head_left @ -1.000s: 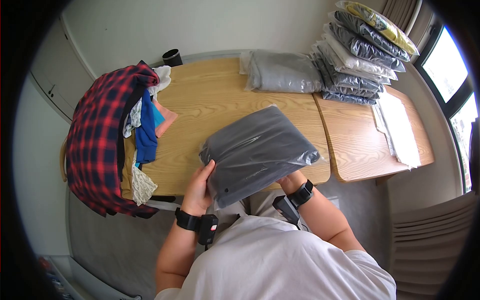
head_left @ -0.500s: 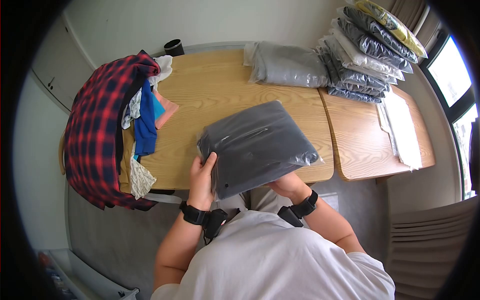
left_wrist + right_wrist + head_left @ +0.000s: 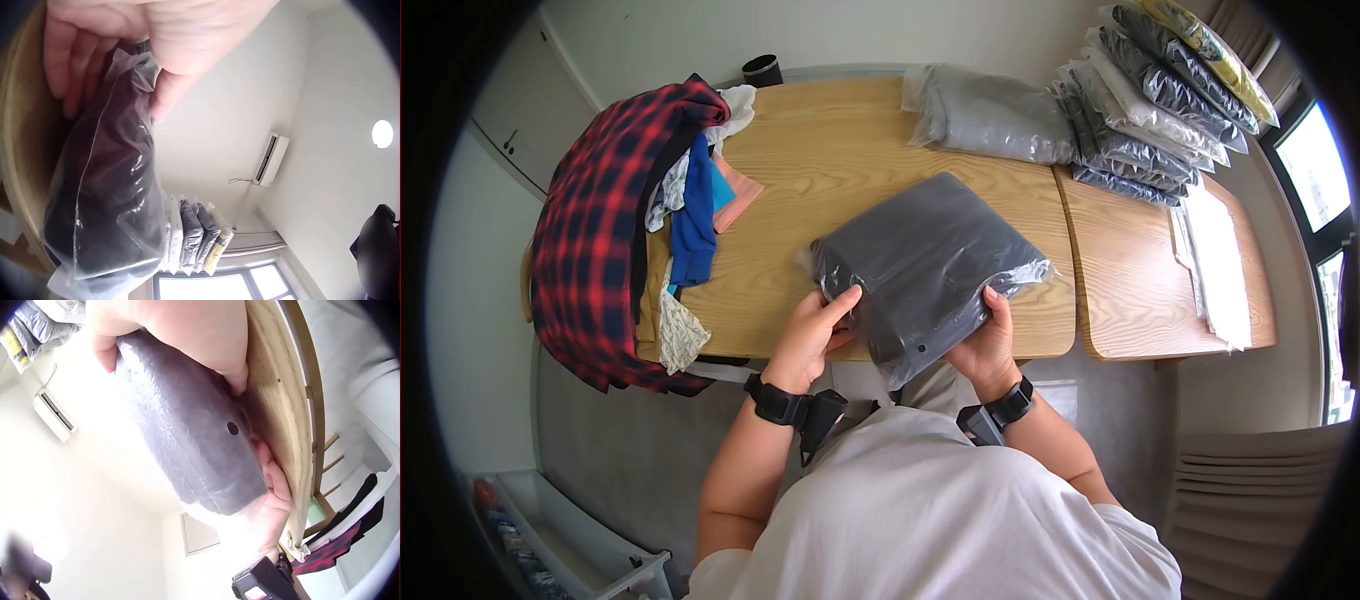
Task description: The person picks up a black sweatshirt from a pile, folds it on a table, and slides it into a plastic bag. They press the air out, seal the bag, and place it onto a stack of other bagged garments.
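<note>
A folded dark grey garment in a clear plastic bag (image 3: 930, 265) is held at the table's near edge, one corner pointing toward the body. The left hand (image 3: 808, 335) grips its left side, thumb on top and fingers beneath. On the near right side the right hand (image 3: 988, 345) pinches it, thumb on the upper face. In the left wrist view the left hand (image 3: 150, 44) holds the end of the bag (image 3: 112, 187). The right wrist view has the right hand (image 3: 181, 331) round the bag (image 3: 187, 425), a dark round spot on its side.
A red plaid garment (image 3: 605, 230) and other clothes lie at the table's left. Bagged grey clothing (image 3: 995, 118) lies at the back beside a tall stack of bagged garments (image 3: 1145, 110). White sheets (image 3: 1218, 265) are on the right table (image 3: 1125, 290); a bin (image 3: 590, 545) stands lower left.
The bag has turned so a corner points toward the body. The right hand has come out from beneath to its near right side, thumb now on top. The head view has shifted slightly.
</note>
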Tool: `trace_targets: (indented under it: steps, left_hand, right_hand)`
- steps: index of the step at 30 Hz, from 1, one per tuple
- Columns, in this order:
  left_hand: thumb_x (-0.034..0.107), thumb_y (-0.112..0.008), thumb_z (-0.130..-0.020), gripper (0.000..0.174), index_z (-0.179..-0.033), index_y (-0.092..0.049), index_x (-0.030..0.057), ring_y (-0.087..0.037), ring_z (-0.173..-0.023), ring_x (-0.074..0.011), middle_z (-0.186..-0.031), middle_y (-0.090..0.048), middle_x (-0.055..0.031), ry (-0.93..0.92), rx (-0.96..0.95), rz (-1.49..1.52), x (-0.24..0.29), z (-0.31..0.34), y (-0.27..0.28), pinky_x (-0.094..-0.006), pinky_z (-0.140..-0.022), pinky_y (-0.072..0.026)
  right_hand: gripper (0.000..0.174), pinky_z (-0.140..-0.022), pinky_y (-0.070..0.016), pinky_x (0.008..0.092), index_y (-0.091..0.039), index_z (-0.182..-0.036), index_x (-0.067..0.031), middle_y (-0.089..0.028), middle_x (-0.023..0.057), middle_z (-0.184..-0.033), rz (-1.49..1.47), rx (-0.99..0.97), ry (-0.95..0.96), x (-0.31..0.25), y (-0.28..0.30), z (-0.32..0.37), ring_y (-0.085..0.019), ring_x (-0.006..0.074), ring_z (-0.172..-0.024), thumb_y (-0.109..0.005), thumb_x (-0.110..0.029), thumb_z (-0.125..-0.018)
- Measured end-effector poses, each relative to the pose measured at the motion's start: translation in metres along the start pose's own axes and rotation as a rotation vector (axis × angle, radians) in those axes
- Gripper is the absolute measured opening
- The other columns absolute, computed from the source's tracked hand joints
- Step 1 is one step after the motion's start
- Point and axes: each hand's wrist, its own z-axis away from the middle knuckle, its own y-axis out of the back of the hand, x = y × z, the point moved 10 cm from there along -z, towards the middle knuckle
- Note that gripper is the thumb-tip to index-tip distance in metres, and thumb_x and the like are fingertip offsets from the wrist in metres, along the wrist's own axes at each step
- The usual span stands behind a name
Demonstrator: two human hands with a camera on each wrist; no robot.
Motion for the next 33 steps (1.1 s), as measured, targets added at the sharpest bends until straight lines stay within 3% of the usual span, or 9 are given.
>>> trace_targets:
  steps: [10, 18, 22, 24, 26, 28, 29, 31, 33]
  left_hand:
    - [0.033, -0.058, -0.094, 0.029, -0.105, -0.06, 0.007, -0.062, -0.09, -0.0134, -0.101, -0.065, -0.003, 0.051, -0.152, 0.054, -0.022, 0.003, -0.013, -0.0312, -0.08, -0.0498]
    - [0.037, -0.05, -0.098, 0.039, -0.113, -0.057, 0.002, -0.065, -0.092, -0.0179, -0.103, -0.066, -0.0098, -0.284, -0.369, 0.065, 0.024, 0.021, -0.043, -0.0323, -0.079, -0.0515]
    - [0.04, -0.047, -0.098, 0.043, -0.111, -0.057, 0.0005, -0.065, -0.087, -0.018, -0.099, -0.066, -0.012, -0.342, -0.358, 0.037, 0.037, 0.022, -0.053, -0.0303, -0.076, -0.0512]
    - [0.035, -0.043, -0.101, 0.04, -0.113, -0.055, -0.0007, -0.064, -0.087, -0.0173, -0.099, -0.066, -0.0115, -0.361, -0.215, -0.242, 0.033, 0.016, -0.041, -0.026, -0.078, -0.0486]
    - [0.03, -0.049, -0.099, 0.033, -0.108, -0.058, -0.0005, -0.065, -0.082, -0.018, -0.096, -0.066, -0.0125, -0.445, -0.167, -0.282, 0.016, 0.007, -0.023, -0.027, -0.072, -0.0493]
    - [0.029, -0.059, -0.092, 0.029, -0.1, -0.062, 0.0015, -0.064, -0.074, -0.0163, -0.086, -0.066, -0.0101, -0.602, -0.022, -0.791, 0.006, -0.002, -0.012, -0.0314, -0.062, -0.0498]
    - [0.029, -0.059, -0.092, 0.029, -0.1, -0.062, 0.0015, -0.064, -0.074, -0.0163, -0.086, -0.066, -0.0101, -0.633, -0.019, -0.778, 0.015, -0.003, -0.02, -0.0314, -0.062, -0.0498]
    - [0.018, -0.059, -0.09, 0.016, -0.098, -0.065, 0.0048, -0.062, -0.086, -0.0334, -0.091, -0.066, -0.0173, -0.77, 0.072, -0.983, 0.033, 0.03, -0.033, -0.0433, -0.076, -0.049]
    - [0.017, -0.059, -0.089, 0.015, -0.095, -0.065, 0.0043, -0.061, -0.084, -0.0353, -0.09, -0.065, -0.0174, -0.863, 0.089, -0.985, 0.033, 0.033, -0.038, -0.0433, -0.074, -0.049]
  right_hand:
    - [0.049, -0.103, -0.0377, 0.0488, -0.051, -0.125, -0.0054, -0.059, 0.0117, -0.121, -0.002, -0.019, -0.003, -0.005, 0.0, 0.01, -0.053, 0.0305, -0.114, -0.06, -0.033, -0.085]
    - [0.038, -0.098, -0.0447, 0.0418, -0.054, -0.119, -0.0031, -0.064, 0.011, -0.113, -0.003, -0.066, 0.134, -0.052, -0.041, 0.026, -0.062, 0.025, -0.103, -0.058, -0.018, -0.084]
    - [0.04, -0.098, -0.0448, 0.0425, -0.055, -0.12, -0.0039, -0.064, 0.0113, -0.113, 0.065, -0.115, 0.271, -0.122, -0.097, 0.047, -0.061, 0.0255, -0.104, -0.058, -0.023, -0.084]
    - [0.043, -0.097, -0.0458, 0.0424, -0.054, -0.122, -0.0055, -0.064, 0.0101, -0.114, 0.169, -0.154, 0.396, -0.171, -0.136, 0.064, -0.061, 0.0247, -0.105, -0.057, -0.026, -0.084]
    - [0.044, -0.097, -0.0454, 0.0438, -0.053, -0.123, -0.0048, -0.063, 0.0102, -0.115, 0.26, -0.172, 0.648, -0.23, -0.185, 0.083, -0.061, 0.0257, -0.105, -0.055, -0.028, -0.086]
    - [0.041, -0.098, -0.0448, 0.0451, -0.053, -0.12, -0.0031, -0.062, 0.0131, -0.114, 0.373, -0.381, 0.671, -0.311, -0.255, 0.086, -0.06, 0.0287, -0.106, -0.053, -0.027, -0.087]
    - [0.04, -0.098, -0.0443, 0.0463, -0.053, -0.119, -0.0031, -0.062, 0.0134, -0.114, 0.4, -0.42, 0.74, -0.348, -0.28, 0.083, -0.06, 0.0291, -0.106, -0.053, -0.027, -0.087]
    - [0.038, -0.098, -0.0432, 0.0483, -0.053, -0.117, -0.0032, -0.061, 0.0137, -0.114, 0.446, -0.414, 0.835, -0.414, -0.313, 0.076, -0.059, 0.0297, -0.106, -0.054, -0.026, -0.087]
    - [0.037, -0.099, -0.0425, 0.0494, -0.053, -0.116, -0.0033, -0.06, 0.0137, -0.115, 0.441, -0.363, 0.882, -0.471, -0.336, 0.06, -0.058, 0.0302, -0.107, -0.055, -0.025, -0.086]
